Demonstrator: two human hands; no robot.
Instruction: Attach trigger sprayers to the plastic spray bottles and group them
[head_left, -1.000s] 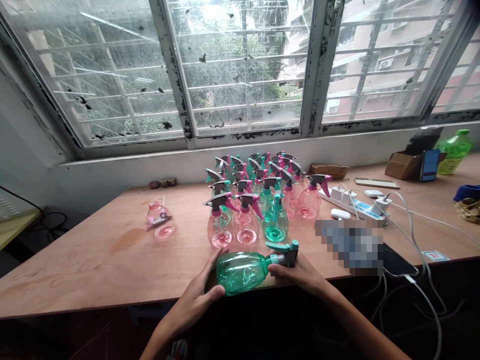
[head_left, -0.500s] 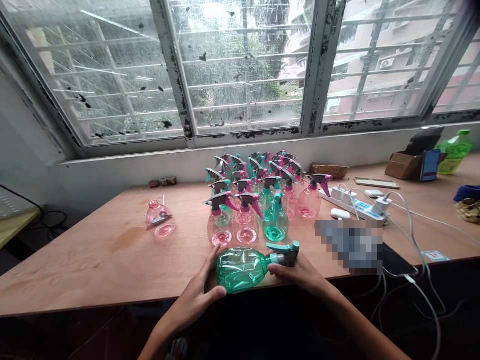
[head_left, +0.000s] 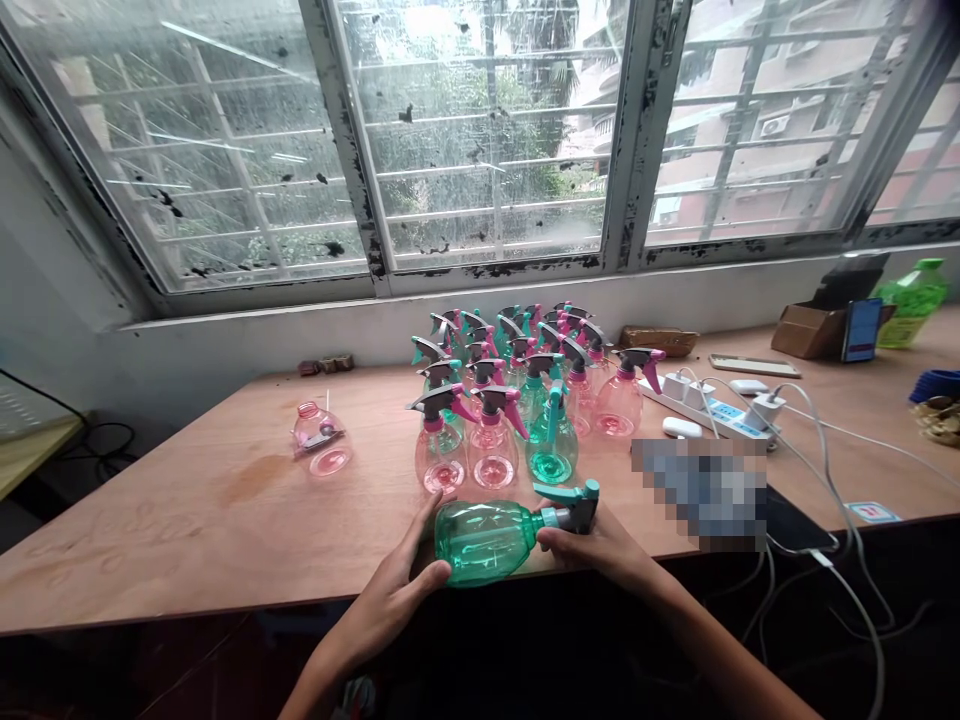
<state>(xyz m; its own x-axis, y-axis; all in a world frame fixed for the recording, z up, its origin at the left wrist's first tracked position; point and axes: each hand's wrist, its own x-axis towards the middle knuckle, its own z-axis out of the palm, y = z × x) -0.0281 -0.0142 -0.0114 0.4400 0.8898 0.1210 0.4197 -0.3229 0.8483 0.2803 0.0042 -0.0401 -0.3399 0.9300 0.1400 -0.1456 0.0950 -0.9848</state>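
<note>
**Green spray bottle held flat at the table's near edge**

A clear green plastic spray bottle (head_left: pixel 484 540) lies on its side along the near edge of the wooden table (head_left: pixel 187 520), with its base to the left and its teal trigger head (head_left: pixel 574 503) to the right. The left hand (head_left: pixel 397 590) cups the base end. Its fingers (head_left: pixel 418 528) reach over the far side and the thumb presses the near side, so they are closed on the bottle. The right hand (head_left: pixel 600 545) is wrapped round the neck just below the trigger head, its fingers clamped there as well.

Just behind the bottle stands a tight cluster of upright pink and green spray bottles (head_left: pixel 517 400) with pink, teal and grey trigger heads, running back towards the wall. Well off to the left, a clear pink plastic bottle with no trigger head (head_left: pixel 319 440) lies tipped over on its own.

To the right of the cluster is a white power strip (head_left: pixel 712 408) with plugs in it and pale cables trailing off the front of the table. Further right, near the wall, is a brown cardboard box (head_left: pixel 806 330) with a bright green plastic bottle (head_left: pixel 911 290) beside it. A wide, grimy barred window (head_left: pixel 480 140) runs along the wall behind the table.
</note>
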